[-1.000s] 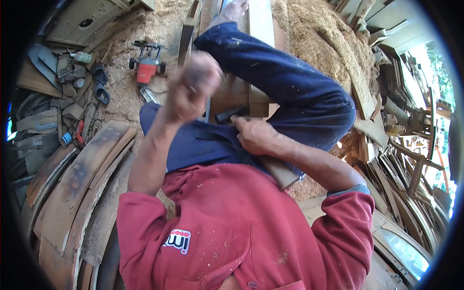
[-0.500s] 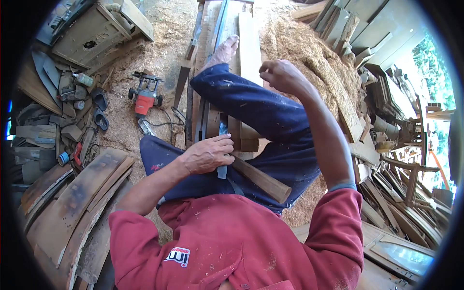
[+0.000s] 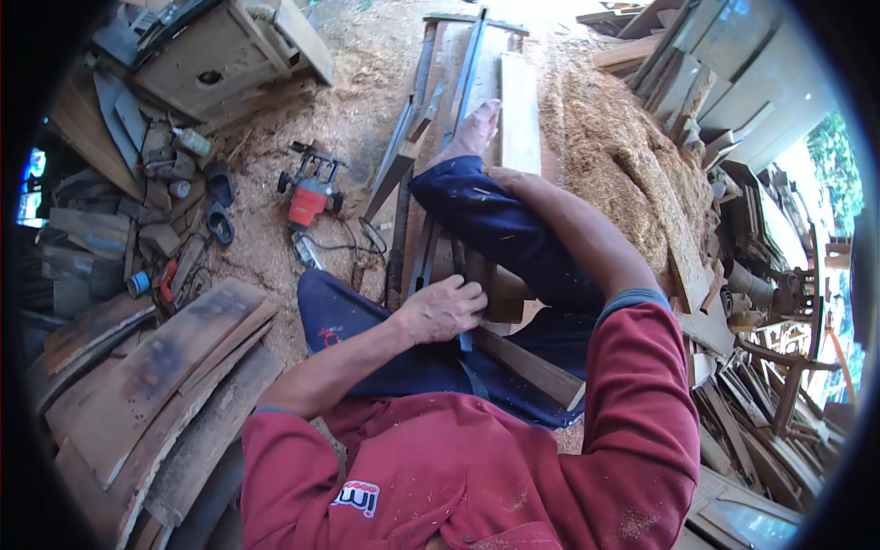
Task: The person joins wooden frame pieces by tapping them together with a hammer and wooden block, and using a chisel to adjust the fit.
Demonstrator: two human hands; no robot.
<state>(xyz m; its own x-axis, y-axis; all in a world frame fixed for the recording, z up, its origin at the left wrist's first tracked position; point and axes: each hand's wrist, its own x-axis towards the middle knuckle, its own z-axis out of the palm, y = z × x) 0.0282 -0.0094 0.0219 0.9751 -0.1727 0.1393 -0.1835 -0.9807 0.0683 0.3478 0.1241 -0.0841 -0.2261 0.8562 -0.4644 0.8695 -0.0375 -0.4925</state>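
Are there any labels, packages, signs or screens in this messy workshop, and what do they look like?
Shirt patch: on the chest of the red shirt, low in the picture; small, white with dark and red marks.
Trouser mark: on the blue trousers beside the left forearm; small, red.
No signs, screens or packages that I can make out.

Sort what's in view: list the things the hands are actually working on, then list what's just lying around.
In hand:
- left hand gripping a dark tool on the wood strip
- right hand, hidden behind the knee
- planks under the foot

Lying about:
- red power tool on the sawdust
- curved boards
- sawdust heap
- wooden box
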